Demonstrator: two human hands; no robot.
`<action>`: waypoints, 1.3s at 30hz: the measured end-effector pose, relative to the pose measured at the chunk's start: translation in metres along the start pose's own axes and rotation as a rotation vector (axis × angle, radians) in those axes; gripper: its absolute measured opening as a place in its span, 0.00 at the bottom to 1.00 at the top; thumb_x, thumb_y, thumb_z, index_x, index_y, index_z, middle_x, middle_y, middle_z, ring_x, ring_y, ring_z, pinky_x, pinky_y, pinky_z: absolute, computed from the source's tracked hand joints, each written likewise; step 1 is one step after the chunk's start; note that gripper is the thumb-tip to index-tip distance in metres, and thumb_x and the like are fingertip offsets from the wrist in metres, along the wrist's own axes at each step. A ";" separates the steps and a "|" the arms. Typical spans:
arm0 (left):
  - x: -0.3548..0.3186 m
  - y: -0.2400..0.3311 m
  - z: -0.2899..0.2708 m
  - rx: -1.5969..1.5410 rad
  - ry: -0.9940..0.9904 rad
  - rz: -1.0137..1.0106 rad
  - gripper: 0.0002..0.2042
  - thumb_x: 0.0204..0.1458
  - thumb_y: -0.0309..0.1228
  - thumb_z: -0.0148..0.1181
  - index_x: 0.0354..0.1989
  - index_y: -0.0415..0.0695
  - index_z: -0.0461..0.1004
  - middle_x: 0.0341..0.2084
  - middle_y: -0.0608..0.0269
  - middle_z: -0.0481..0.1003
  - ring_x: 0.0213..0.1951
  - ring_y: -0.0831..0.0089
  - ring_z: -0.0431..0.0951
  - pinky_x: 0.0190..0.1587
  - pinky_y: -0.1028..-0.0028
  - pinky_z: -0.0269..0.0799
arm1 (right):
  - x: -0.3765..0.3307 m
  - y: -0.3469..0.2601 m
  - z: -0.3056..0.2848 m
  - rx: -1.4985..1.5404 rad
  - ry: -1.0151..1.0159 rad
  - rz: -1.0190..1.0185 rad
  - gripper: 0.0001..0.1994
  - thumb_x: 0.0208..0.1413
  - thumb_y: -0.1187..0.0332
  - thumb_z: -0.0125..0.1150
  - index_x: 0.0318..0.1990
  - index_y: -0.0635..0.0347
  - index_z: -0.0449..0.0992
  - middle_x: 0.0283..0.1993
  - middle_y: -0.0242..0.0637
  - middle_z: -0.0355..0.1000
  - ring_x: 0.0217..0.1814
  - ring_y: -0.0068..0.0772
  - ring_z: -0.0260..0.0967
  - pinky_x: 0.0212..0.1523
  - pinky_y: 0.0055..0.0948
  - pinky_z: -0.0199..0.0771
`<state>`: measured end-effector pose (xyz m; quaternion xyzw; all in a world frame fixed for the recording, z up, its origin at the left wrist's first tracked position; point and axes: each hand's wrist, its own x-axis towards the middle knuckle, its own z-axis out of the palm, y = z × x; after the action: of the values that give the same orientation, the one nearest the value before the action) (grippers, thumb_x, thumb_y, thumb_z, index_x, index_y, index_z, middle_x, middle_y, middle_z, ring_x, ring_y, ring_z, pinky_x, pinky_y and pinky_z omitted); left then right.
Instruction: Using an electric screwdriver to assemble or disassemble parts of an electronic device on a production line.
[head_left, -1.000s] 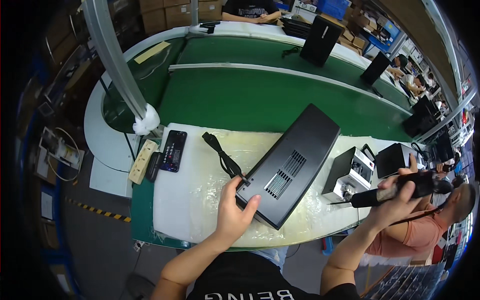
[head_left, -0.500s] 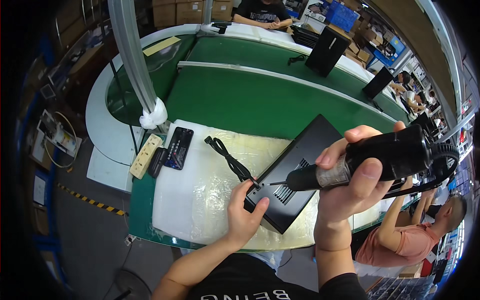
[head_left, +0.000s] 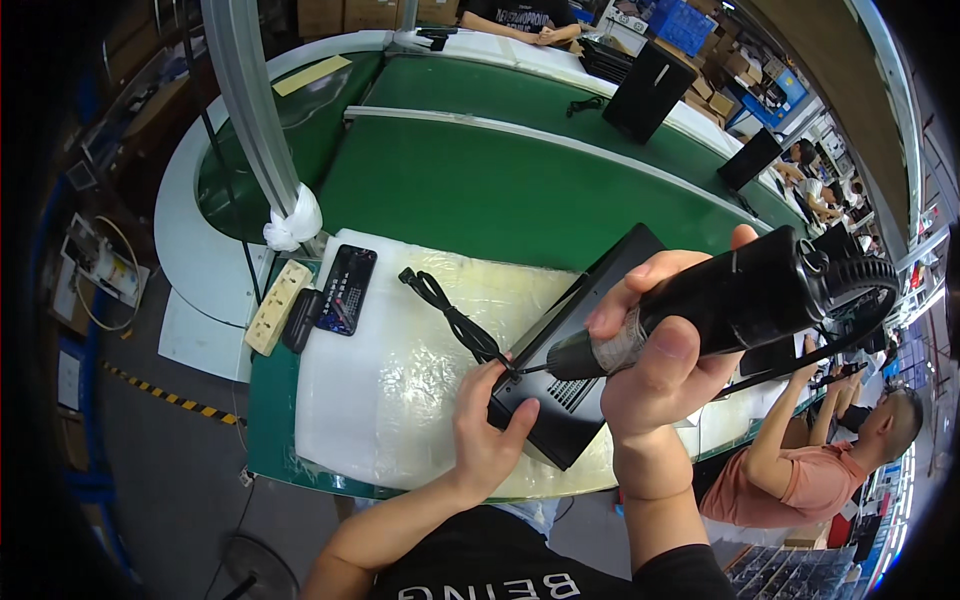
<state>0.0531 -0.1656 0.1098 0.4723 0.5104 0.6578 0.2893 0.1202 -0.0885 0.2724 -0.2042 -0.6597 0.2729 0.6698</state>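
Your right hand (head_left: 655, 385) is wrapped round the black power screwdriver (head_left: 730, 300), its bit (head_left: 535, 369) aimed left at the near end of the black case (head_left: 558, 432), beside the cord (head_left: 468, 333); contact is unclear. The case lies on the mat (head_left: 345, 425), long axis running away rightward. Your left hand (head_left: 485, 430) is nearer that end, thumb and index finger spread against it; whether they grip, I cannot tell.

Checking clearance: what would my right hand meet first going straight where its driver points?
Led by its driver, your right hand would probably meet the black case near the cord; depth's unclear.
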 end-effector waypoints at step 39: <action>-0.005 -0.004 0.004 -0.227 -0.117 -0.132 0.27 0.51 0.24 0.51 0.60 0.30 0.53 0.58 0.48 0.61 0.58 0.63 0.62 0.62 0.65 0.55 | -0.093 0.039 -0.275 -0.785 0.742 -0.080 0.14 0.57 0.75 0.52 0.48 0.66 0.57 0.34 0.38 0.68 0.22 0.20 0.65 0.23 0.18 0.68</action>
<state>0.0585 -0.1673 0.1047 0.4394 0.4452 0.6622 0.4126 0.3918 -0.0939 0.1637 -0.4965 -0.4387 -0.1101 0.7409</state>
